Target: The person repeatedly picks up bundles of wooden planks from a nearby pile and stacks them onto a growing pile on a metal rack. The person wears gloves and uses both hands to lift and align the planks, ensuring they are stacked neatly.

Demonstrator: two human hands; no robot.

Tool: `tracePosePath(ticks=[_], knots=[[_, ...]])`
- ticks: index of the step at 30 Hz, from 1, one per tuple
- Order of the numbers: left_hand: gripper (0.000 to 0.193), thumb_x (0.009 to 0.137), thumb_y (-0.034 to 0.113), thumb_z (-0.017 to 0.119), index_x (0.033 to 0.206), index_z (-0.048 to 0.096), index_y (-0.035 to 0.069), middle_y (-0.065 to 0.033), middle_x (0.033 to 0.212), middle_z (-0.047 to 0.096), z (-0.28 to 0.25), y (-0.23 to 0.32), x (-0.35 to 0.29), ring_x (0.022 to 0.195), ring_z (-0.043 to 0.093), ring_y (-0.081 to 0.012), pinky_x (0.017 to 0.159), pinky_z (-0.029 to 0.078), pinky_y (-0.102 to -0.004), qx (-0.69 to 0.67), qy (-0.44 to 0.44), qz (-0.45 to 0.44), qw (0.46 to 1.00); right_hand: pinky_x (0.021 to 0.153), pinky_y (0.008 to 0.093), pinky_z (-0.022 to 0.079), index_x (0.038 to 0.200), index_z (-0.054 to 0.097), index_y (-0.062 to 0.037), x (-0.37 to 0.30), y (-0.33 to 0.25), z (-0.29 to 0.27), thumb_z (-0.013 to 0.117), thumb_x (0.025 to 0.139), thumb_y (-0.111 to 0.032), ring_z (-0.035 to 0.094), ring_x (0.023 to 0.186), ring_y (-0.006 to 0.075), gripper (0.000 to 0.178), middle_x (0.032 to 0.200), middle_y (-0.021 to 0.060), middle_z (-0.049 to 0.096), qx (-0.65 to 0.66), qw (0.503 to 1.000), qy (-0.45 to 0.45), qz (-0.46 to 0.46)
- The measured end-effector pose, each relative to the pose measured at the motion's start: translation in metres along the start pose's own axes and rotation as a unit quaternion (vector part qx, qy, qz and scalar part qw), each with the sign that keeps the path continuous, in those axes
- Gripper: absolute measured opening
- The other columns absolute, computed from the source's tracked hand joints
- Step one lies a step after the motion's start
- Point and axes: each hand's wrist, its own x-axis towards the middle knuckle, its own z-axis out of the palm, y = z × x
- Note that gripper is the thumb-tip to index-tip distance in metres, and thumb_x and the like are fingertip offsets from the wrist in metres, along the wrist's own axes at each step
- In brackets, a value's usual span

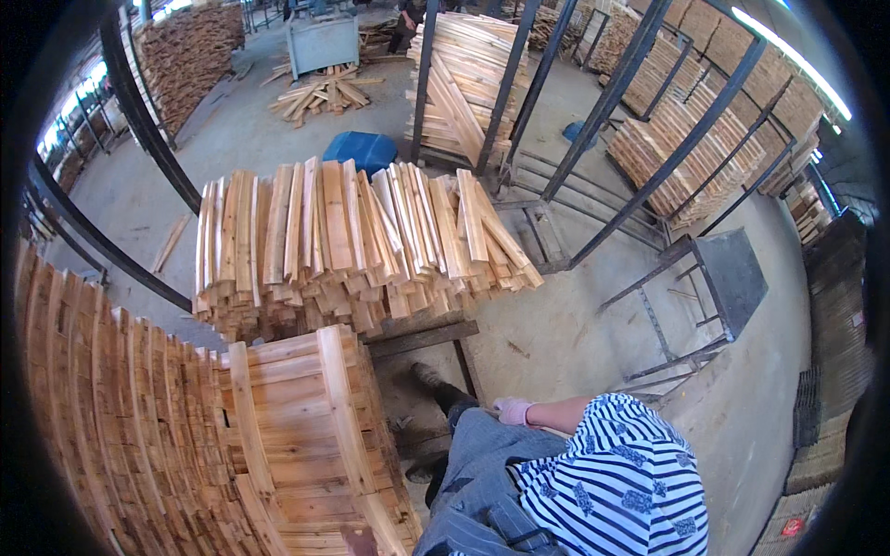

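My right hand (513, 410), in a pale pink glove, hangs beside my thigh with its fingers curled in; nothing shows in it. A small reddish-brown patch at the lower edge, over the boards, seems to be my left hand (360, 541); its fingers cannot be made out. Under it lies a stack of wooden boards (297, 408), with narrower strips laid across the top. Just beyond is a big heap of loose wooden slats (324, 222), piled side by side with their ends toward me.
A long wall of stacked boards (111, 398) curves along the left. Dark metal posts (630, 93) rise from a rack at the back. A metal stand (728, 287) is on the right, and a blue tub (362, 151) sits behind the slats. Another person (405, 23) is far off.
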Motion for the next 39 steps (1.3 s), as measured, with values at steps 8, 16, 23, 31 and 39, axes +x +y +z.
tracePosePath(ticks=[8,16,23,31,39], knots=[[0.054,0.092,0.014,0.065,0.139,0.044,-0.001,-0.0138,0.124,0.061,0.015,0.318,0.013,0.115,0.057,-0.0236,0.099,0.047,-0.0354,-0.372,-0.17,0.008,0.912,0.104,0.0391,0.045,0.133,0.055,0.0,0.049,-0.066,-0.067,0.065,0.086,-0.046,0.058,0.123,0.0348,0.067,0.13,0.0239,0.061,0.186,0.977,0.106,0.001],[0.047,0.098,0.023,0.058,0.138,0.042,0.003,-0.0211,0.134,0.053,0.048,0.447,0.19,0.121,0.053,-0.0345,0.102,0.046,-0.0486,-0.534,-0.178,0.004,0.827,0.107,0.0385,0.041,0.141,0.044,0.0041,0.164,-0.269,-0.281,0.058,0.093,-0.052,0.052,0.129,0.0358,0.075,0.138,0.0276,0.053,0.343,0.906,0.135,-0.209],[0.093,0.089,0.065,0.059,0.153,0.026,0.005,-0.0185,0.159,0.024,0.045,0.509,0.396,0.146,0.027,-0.0336,0.113,0.03,-0.0506,-0.613,-0.047,-0.149,0.774,0.112,0.0395,0.038,0.146,0.034,0.0053,0.303,-0.391,-0.395,0.063,0.088,-0.054,0.048,0.133,0.0389,0.088,0.142,0.0304,0.047,0.297,0.921,0.142,-0.206],[0.076,0.094,0.046,0.058,0.153,0.028,0.009,-0.0174,0.147,0.04,0.06,0.403,0.538,0.128,0.048,-0.0309,0.101,0.048,-0.045,-0.298,0.06,0.098,0.948,0.121,0.053,0.003,0.156,0.013,-0.0012,0.323,-0.492,-0.354,0.046,0.087,-0.072,0.01,0.148,0.0485,0.104,0.158,0.0343,0.013,0.08,0.946,0.202,-0.241],[0.066,0.098,0.042,0.054,0.151,0.033,0.008,-0.0157,0.15,0.041,0.102,0.542,0.492,0.129,0.047,-0.0336,0.108,0.041,-0.0423,-0.252,0.037,-0.079,0.964,0.119,0.0578,0.01,0.155,0.022,-0.0107,0.35,-0.479,-0.374,0.066,0.079,-0.062,0.014,0.145,0.051,0.102,0.157,0.0326,0.014,0.204,0.945,0.239,-0.093]])
